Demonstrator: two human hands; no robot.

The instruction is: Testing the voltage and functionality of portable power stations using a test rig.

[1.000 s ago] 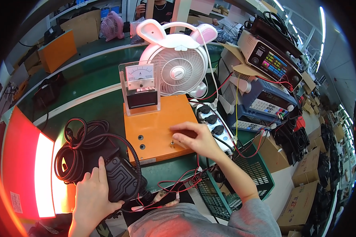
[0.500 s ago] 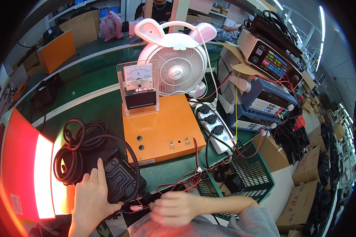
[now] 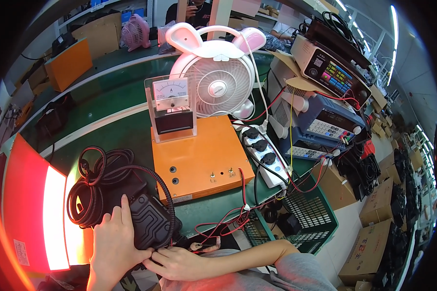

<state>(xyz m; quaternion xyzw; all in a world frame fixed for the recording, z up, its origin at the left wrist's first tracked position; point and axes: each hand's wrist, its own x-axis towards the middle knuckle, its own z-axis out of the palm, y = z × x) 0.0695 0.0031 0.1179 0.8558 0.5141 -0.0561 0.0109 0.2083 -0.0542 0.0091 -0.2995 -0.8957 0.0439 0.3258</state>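
Note:
A black plastic box [image 3: 150, 217] with a grooved lid lies at the table's near left edge. A ribbed black cable [image 3: 166, 186] arches over it, and its coiled part lies on the box's left side. My left hand [image 3: 112, 237] grips the box's near end, index finger stretched along the top and thumb at the near right corner. Right beside that thumb, my right hand [image 3: 177, 263] has its fingers bent and pressed together at the box's near edge. Whatever they pinch is hidden. Thin red and black wires [image 3: 218, 225] with a light connector [image 3: 195, 246] lie just beyond my right wrist.
An orange box [image 3: 199, 160] with an ammeter [image 3: 171, 94] stands mid-table, before a white rabbit-eared fan [image 3: 213, 82]. To the right are a power strip [image 3: 267, 160], stacked instruments [image 3: 327, 121] and a green basket [image 3: 315, 218]. A bright red-lit panel [image 3: 29, 208] stands left.
My right hand has moved left from beside the wires to the box's near edge, next to my left thumb. My left hand stays on the box. The instrument screen's readout has changed.

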